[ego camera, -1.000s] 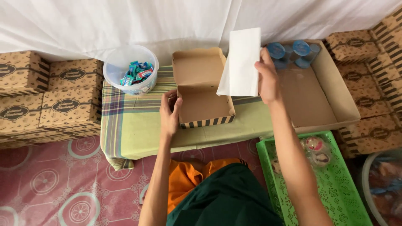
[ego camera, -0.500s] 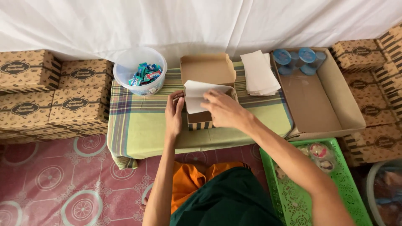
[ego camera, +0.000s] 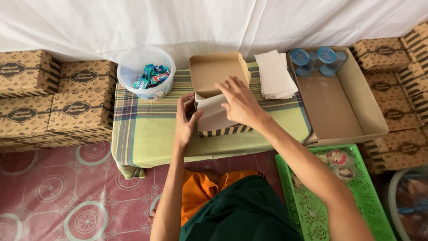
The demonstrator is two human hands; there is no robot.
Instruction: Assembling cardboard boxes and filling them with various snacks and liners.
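Note:
An open brown cardboard box (ego camera: 217,71) with a striped front edge stands on the low table with a plaid cloth (ego camera: 142,129). A white paper sheet (ego camera: 213,114) lies inside it. My right hand (ego camera: 240,101) presses flat on that sheet with fingers spread. On the box's left wall rests my left hand (ego camera: 186,120), which also touches the paper's edge. A stack of the same white sheets (ego camera: 275,76) sits just right of the box.
A clear plastic tub of wrapped candies (ego camera: 147,76) stands at the table's back left. A large shallow cardboard tray (ego camera: 343,107) with blue-lidded cups (ego camera: 317,60) is at right. Stacked printed boxes (ego camera: 49,98) flank both sides. A green plastic tray (ego camera: 330,196) lies on the floor.
My right hand lifted a white sheet from the stack at right, carried it left and down, and now presses it into the open box. My left hand stayed at the box's side.

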